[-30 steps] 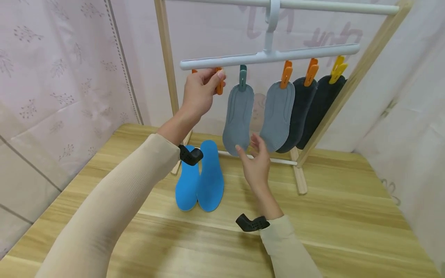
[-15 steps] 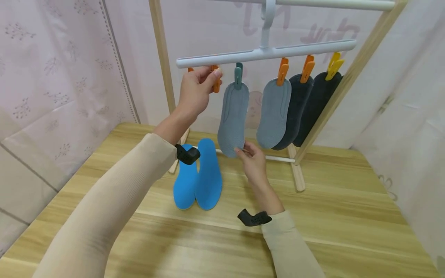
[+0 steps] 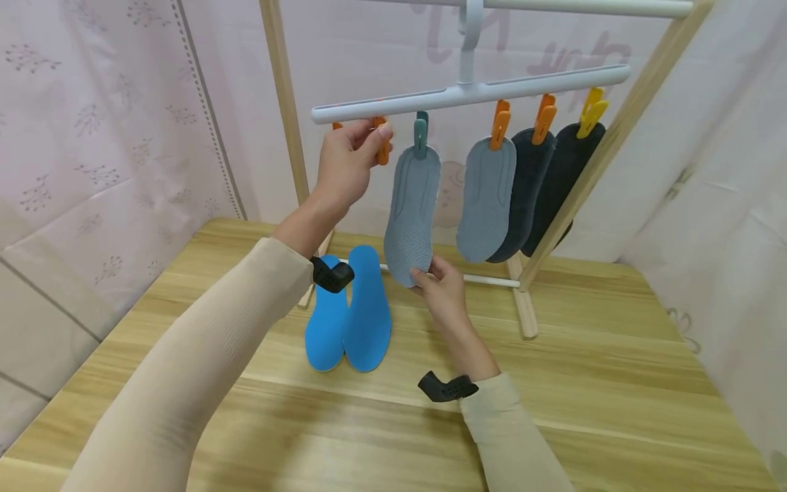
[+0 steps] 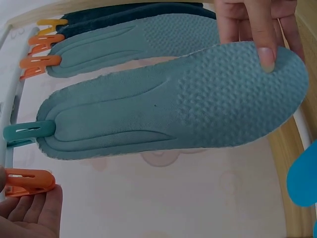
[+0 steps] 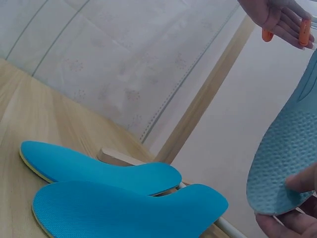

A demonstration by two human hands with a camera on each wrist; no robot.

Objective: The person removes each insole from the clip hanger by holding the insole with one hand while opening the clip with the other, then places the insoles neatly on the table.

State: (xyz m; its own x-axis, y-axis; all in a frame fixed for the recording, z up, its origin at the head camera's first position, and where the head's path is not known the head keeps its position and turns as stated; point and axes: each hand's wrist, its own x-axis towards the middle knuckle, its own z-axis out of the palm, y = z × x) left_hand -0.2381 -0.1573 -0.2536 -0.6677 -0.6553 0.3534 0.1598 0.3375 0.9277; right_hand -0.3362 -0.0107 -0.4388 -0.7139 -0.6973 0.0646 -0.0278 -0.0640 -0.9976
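Under the left end of a white hanger (image 3: 381,108), my left hand (image 3: 347,160) pinches an orange clothespin (image 3: 382,142); the left wrist view shows this clothespin (image 4: 30,181) between thumb and fingers. Beside it a grey insole (image 3: 413,205) hangs from a green clothespin (image 3: 421,137). My right hand (image 3: 445,290) pinches the lower end of that insole, thumb (image 4: 267,57) on its dimpled face and the other fingers behind. Another grey insole (image 3: 486,205) hangs further right from an orange clothespin (image 3: 500,126).
Two dark insoles (image 3: 533,195) hang at the hanger's right end, one under a yellow clothespin (image 3: 592,114). Two blue insoles (image 3: 367,321) lie side by side on the wooden table (image 3: 553,383). A wooden rack post (image 3: 615,147) stands close at the right.
My right hand has moved from open beside the grey insole to pinching its lower end, and the insole now turns slightly. My left hand stays at the orange clothespin.
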